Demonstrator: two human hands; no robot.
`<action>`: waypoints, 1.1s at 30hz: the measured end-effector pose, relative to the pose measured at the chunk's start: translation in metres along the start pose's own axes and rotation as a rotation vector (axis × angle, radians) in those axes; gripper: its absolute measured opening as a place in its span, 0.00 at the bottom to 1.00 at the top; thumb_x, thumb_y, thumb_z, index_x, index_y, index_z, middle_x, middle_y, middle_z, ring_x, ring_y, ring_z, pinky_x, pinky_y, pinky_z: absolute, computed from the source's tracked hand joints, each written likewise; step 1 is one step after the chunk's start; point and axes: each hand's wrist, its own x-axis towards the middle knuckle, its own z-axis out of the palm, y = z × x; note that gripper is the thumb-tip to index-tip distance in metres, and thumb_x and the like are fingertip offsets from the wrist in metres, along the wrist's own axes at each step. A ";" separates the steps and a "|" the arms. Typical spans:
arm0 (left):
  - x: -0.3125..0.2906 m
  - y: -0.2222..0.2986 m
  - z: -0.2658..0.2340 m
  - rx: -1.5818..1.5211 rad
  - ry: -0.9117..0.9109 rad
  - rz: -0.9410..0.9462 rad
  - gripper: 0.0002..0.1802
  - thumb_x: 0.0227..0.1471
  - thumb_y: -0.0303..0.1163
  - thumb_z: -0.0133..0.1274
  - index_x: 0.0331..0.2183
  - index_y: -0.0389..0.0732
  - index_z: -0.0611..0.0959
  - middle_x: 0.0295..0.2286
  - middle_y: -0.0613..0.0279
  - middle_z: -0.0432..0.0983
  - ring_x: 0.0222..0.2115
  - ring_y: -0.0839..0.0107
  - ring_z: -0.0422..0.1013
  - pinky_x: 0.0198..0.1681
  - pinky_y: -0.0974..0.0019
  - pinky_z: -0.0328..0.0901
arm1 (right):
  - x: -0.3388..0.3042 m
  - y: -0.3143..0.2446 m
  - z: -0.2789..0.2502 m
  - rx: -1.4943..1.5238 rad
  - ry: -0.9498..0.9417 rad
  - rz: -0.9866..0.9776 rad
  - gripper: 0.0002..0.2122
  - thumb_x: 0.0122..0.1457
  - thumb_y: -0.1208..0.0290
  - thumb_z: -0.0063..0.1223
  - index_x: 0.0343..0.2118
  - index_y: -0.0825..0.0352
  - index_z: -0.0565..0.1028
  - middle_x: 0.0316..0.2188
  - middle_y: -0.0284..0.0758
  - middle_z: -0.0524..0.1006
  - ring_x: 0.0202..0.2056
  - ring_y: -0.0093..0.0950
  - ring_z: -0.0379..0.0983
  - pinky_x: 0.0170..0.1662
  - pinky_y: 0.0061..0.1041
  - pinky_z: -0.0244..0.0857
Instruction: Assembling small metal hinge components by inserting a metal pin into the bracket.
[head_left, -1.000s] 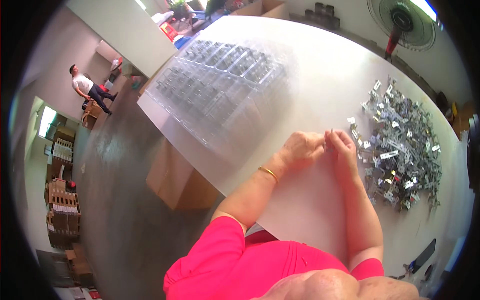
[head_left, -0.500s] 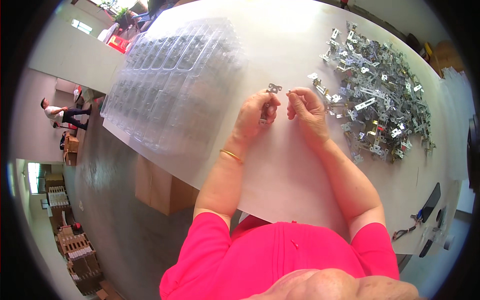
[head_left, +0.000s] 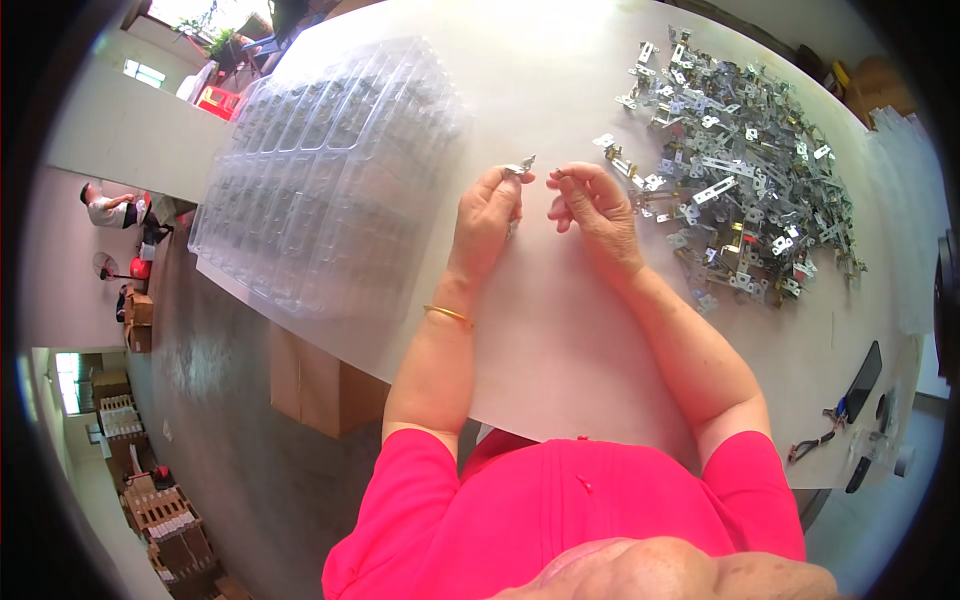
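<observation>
My left hand (head_left: pixel 484 222) is closed round a small silver metal bracket (head_left: pixel 519 167), whose end sticks up past the thumb and forefinger. The rest of that bracket is hidden by the fingers. Just to the right, a short gap away, my right hand (head_left: pixel 600 212) pinches thumb and forefinger together. A tiny dark spot shows at its fingertips, too small to name. To the right of this hand spreads a wide heap of loose metal brackets (head_left: pixel 740 180), silver with some brass-coloured parts. Several brackets lie at the heap's near left edge, close to the right hand.
Clear plastic blister trays (head_left: pixel 300 190), stacked and holding metal parts, stand at the left of the white table (head_left: pixel 560 370). Pliers (head_left: pixel 812 445) and a black phone-like slab (head_left: pixel 862 380) lie at the right. A cardboard box (head_left: pixel 320 385) stands below the left edge. Another person (head_left: pixel 112 208) is far left.
The bracket in my left hand has been turned, its flat plate now seen more edge-on. Both hands appear slightly further left, as the whole view has shifted. The far person has changed posture.
</observation>
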 end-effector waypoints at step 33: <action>0.003 0.001 -0.008 0.007 -0.096 0.062 0.14 0.63 0.27 0.54 0.49 0.38 0.73 0.34 0.59 0.82 0.29 0.77 0.73 0.31 0.74 0.67 | -0.008 -0.012 0.013 -0.526 0.086 -0.103 0.05 0.65 0.72 0.60 0.41 0.66 0.82 0.27 0.29 0.79 0.27 0.16 0.72 0.30 0.19 0.65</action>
